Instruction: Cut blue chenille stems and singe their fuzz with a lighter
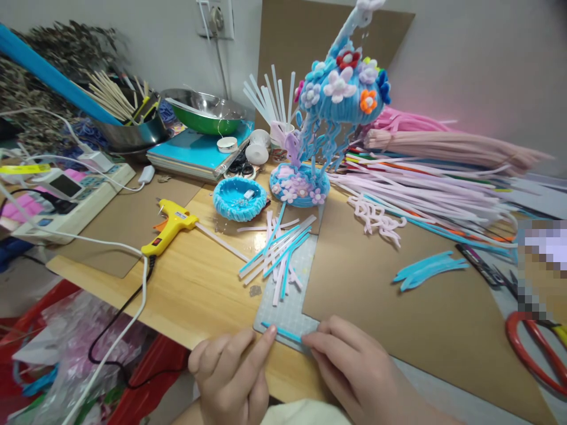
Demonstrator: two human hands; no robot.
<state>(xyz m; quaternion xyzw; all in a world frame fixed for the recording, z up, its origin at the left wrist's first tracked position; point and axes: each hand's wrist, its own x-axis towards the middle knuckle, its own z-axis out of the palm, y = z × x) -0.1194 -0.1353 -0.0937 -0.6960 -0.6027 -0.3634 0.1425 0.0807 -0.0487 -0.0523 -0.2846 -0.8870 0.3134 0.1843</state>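
Observation:
At the table's near edge both my hands meet over a short blue pipe cleaner piece (282, 333) lying on a grey cutting mat (287, 295). My left hand (233, 378) has its index finger stretched out, pressing the strip near its left end. My right hand (349, 366) pinches the strip's right end with its fingertips. Just beyond, a loose pile of cut blue and white pipe cleaner pieces (277, 248) lies on the mat and the table.
A yellow glue gun (170, 227) lies left, cords trailing off the edge. Behind are a small blue woven bowl (239, 198), a tall blue flowered pipe-cleaner sculpture (339, 100), bundles of pink pipe cleaners (443, 147), blue leaf shapes (427, 268) on cardboard, red scissors (531, 348) far right.

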